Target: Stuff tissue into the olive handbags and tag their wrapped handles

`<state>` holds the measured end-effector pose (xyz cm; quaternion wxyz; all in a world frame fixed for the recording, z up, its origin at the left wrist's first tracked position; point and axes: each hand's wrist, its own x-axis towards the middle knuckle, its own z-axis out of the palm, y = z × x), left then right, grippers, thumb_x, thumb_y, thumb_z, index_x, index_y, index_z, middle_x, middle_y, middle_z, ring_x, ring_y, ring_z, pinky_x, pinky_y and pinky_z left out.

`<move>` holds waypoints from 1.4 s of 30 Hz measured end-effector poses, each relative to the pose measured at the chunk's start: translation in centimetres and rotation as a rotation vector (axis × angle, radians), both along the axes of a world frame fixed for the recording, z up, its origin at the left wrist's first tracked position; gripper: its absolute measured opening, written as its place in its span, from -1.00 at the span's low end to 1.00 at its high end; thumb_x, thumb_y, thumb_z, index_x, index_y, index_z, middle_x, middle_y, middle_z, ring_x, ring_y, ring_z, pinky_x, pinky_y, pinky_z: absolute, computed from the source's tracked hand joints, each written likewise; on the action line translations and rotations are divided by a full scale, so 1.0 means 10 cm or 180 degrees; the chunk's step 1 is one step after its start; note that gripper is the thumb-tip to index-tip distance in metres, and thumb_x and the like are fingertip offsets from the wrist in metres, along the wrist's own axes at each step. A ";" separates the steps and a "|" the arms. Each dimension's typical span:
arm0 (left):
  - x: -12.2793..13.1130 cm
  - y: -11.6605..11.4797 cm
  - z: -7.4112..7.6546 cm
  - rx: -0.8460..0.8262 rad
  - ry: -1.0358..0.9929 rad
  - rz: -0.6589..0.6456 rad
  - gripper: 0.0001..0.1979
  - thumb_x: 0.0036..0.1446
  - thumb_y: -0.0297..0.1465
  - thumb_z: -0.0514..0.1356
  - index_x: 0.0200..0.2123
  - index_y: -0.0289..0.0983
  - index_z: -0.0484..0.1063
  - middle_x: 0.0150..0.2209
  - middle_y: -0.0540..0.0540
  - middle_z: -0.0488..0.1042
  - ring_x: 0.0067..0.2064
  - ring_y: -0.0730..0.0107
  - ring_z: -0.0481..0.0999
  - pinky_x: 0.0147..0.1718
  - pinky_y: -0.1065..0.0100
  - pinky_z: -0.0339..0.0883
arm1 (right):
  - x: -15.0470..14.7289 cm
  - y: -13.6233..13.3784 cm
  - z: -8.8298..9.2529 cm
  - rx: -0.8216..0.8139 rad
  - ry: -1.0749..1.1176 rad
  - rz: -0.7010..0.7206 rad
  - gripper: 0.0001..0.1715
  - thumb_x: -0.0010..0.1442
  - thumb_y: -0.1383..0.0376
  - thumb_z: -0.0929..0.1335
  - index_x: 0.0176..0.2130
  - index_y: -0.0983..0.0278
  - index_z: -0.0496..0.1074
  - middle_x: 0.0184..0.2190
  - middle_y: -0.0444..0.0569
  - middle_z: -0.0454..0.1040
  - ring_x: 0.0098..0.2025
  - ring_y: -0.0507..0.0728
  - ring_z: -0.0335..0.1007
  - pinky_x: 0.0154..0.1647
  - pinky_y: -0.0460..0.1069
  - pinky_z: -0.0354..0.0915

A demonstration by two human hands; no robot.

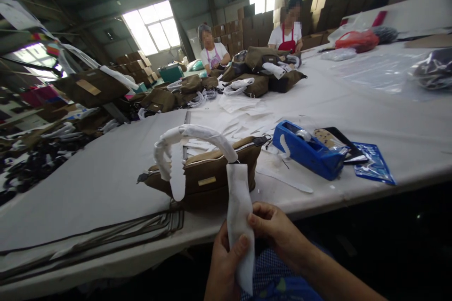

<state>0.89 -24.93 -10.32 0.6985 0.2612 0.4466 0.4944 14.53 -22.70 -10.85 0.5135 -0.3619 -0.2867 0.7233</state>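
Observation:
A brown handbag point(201, 179) with a silver zipper and a small metal plate stands near the table's front edge. Its handle point(206, 132) arches up, wrapped in white material, and a white strip with a jagged edge point(177, 174) hangs at its left side. In front of the bag's right part I hold a long white wrapping strip point(239, 197); its top reaches the handle's right end. My left hand point(228, 256) grips the strip low down, thumb across its front. Higher up, my right hand point(266, 223) pinches its right edge.
Right of the bag sits a blue tape dispenser point(307, 150), beside a blue packet point(374, 162). Loose white strips point(236, 127) lie behind the bag. Several brown bags point(261, 75) are piled farther back, where two people work. Flat grey-edged sheets point(106, 240) lie at front left.

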 end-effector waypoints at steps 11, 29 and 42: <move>0.04 0.08 -0.27 0.0482 0.1240 -0.0062 -0.50 -0.03 -0.12 0.42 -0.11 -0.34 0.52 -0.17 -0.26 0.62 -0.10 0.02 0.57 -0.09 0.19 0.40 | 0.07 0.04 -0.01 0.0611 -0.1079 -0.0220 -0.52 0.15 0.02 0.48 -0.04 0.25 0.53 -0.12 0.04 0.57 -0.04 0.25 0.48 0.03 0.10 0.37; 0.20 0.70 0.14 0.1575 0.1795 0.0382 -0.68 0.12 -0.20 0.34 -0.16 -0.32 0.54 -0.23 -0.18 0.63 -0.18 0.17 0.59 -0.18 0.30 0.41 | 0.22 0.19 -0.09 0.1173 -0.1800 0.0228 -0.57 0.19 0.15 0.45 0.01 0.28 0.47 -0.08 0.05 0.57 -0.01 0.29 0.48 0.03 0.11 0.38; -0.38 0.54 0.12 0.1642 0.2545 0.1203 -0.58 0.22 -0.07 0.20 -0.06 -0.27 0.54 -0.07 -0.25 0.60 -0.02 0.04 0.57 0.06 0.09 0.38 | 0.59 0.07 -0.03 0.1557 -0.3113 -0.1355 -0.63 0.25 0.04 0.38 0.00 0.10 0.52 0.00 0.01 0.57 -0.08 0.30 0.53 0.07 0.23 0.39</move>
